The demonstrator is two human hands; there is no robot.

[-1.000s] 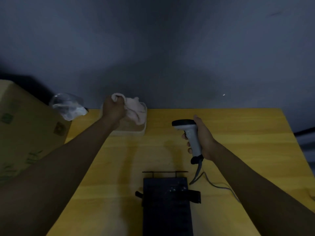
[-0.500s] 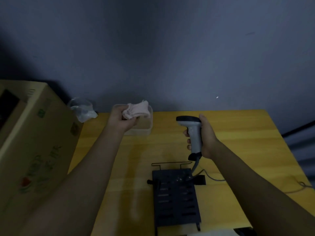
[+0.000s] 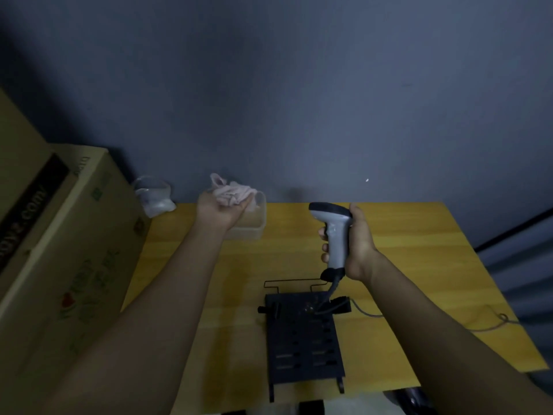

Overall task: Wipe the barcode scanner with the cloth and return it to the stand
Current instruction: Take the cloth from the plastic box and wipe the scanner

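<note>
Right hand (image 3: pixel 357 244) is wrapped around the barcode scanner (image 3: pixel 336 235), upright above the black stand (image 3: pixel 303 339) on the desk (image 3: pixel 419 265). Left hand (image 3: pixel 223 209), palm up, cradles the bunched pink cloth (image 3: pixel 235 194).

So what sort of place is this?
Probably a stockroom or packing corner: a printed cardboard box, a corded barcode scanner in the right hand, and a black stand on a wooden table.

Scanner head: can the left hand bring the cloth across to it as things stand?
Probably yes. The left hand holds the cloth above the clear container, and only bare table lies between it and the scanner, held upright in the right hand.
</note>
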